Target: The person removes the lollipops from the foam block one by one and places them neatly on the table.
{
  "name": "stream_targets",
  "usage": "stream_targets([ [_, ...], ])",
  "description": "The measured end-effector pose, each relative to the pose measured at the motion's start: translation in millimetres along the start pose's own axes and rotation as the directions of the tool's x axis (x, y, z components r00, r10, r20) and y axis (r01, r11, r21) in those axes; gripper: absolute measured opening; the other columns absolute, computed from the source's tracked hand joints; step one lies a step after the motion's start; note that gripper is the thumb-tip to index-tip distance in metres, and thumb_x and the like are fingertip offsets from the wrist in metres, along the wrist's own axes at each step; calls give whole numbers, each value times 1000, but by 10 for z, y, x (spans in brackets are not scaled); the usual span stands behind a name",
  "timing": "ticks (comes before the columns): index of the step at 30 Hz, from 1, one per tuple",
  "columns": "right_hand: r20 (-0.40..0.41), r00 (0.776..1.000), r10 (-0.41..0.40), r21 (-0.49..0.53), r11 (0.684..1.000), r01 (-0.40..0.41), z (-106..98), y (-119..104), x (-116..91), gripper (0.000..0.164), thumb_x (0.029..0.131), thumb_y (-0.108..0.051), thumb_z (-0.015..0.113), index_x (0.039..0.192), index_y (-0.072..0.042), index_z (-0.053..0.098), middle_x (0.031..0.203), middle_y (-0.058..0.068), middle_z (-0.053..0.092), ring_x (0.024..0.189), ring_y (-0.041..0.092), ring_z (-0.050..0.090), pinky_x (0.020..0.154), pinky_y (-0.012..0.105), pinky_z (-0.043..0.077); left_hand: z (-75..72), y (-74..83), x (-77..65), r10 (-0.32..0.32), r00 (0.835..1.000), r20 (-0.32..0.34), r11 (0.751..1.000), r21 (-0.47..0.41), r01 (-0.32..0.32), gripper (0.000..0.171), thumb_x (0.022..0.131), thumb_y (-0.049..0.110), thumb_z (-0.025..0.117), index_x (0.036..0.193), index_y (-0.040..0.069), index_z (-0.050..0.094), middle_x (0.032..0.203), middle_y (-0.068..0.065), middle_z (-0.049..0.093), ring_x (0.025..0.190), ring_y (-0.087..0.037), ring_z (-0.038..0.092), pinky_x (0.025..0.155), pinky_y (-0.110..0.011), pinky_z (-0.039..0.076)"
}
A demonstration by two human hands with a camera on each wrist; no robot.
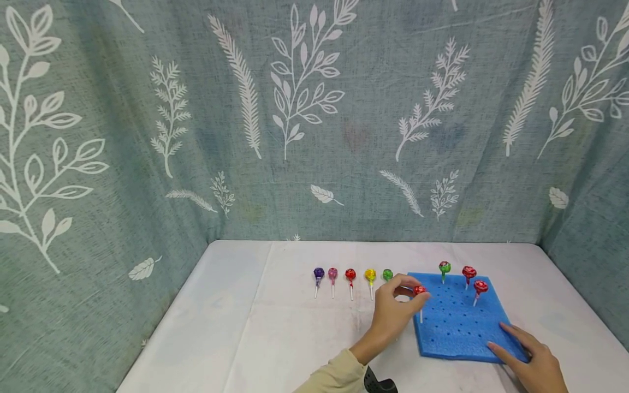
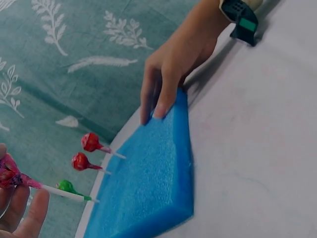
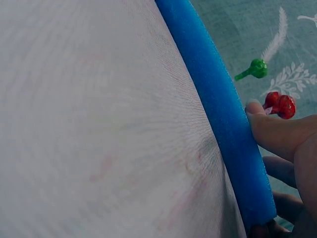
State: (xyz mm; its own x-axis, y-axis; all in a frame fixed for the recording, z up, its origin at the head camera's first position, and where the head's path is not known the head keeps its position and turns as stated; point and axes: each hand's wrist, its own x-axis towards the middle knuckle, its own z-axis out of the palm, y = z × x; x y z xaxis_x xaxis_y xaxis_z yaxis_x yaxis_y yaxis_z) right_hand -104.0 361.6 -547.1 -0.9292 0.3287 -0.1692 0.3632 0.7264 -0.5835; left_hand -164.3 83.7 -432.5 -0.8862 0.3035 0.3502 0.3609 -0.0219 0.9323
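My left hand (image 1: 393, 308) pinches a red-wrapped lollipop (image 1: 420, 290) by its head, with the white stick pointing down over the left side of a blue foam board (image 1: 457, 311). In the left wrist view this lollipop (image 2: 10, 174) has a pink twisted wrapper below the head. My right hand (image 1: 533, 360) grips the board's near right corner, thumb and fingers on either side of it. Toward the board's far edge stand a green and red lollipop (image 1: 444, 267) and two red ones (image 1: 469, 272) (image 1: 480, 286). Rows of small holes dot the board.
Left of the board, a row of lollipops lies on the white-covered table (image 1: 275, 338): purple (image 1: 319, 273), pink (image 1: 332, 273), red (image 1: 350, 274), yellow (image 1: 370, 274) and green (image 1: 387, 274). A leaf-patterned green curtain (image 1: 344, 164) closes off the back and sides.
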Motion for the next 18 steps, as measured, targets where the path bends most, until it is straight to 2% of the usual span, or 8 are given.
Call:
stream_targets([
  [4,-6,1000,2,2,1000,-2,5,4,-4,100,79,-67,59,141,6,33,139,40,23,125,58,23,96,68,28,-34,-60,5,-9,1000,-25,1000,-11,9,16,84,9,72,98,7,65,96,-14,65,83,-13,61,64,-20,53],
  [7,-9,1000,1,0,1000,-1,5,6,7,100,79,-67,59,141,7,33,139,40,24,125,58,23,96,68,27,-42,-174,21,4,999,-52,1000,1,-4,16,83,9,73,98,8,66,94,-13,66,82,-13,61,64,-21,53],
  [12,-9,1000,-4,-3,1000,4,4,5,19,100,78,-67,60,140,7,33,140,40,24,125,58,23,96,68,28,-63,-416,49,-14,998,-64,1000,27,16,19,83,18,74,100,15,65,94,-1,65,84,-10,60,65,-21,53],
  [15,-6,1000,-6,1,1000,6,6,10,18,100,79,-67,60,140,7,33,139,40,24,125,58,23,95,68,28,-89,-474,46,-25,998,-63,999,20,27,19,83,22,74,100,18,65,93,4,64,83,-9,60,64,-22,54],
  [18,-6,1000,-5,2,1000,5,4,4,15,99,79,-66,60,140,7,33,140,40,24,125,58,23,95,68,28,-113,-492,42,-17,997,-69,1000,22,19,20,82,23,74,99,16,66,92,5,64,82,-10,61,65,-23,54],
])
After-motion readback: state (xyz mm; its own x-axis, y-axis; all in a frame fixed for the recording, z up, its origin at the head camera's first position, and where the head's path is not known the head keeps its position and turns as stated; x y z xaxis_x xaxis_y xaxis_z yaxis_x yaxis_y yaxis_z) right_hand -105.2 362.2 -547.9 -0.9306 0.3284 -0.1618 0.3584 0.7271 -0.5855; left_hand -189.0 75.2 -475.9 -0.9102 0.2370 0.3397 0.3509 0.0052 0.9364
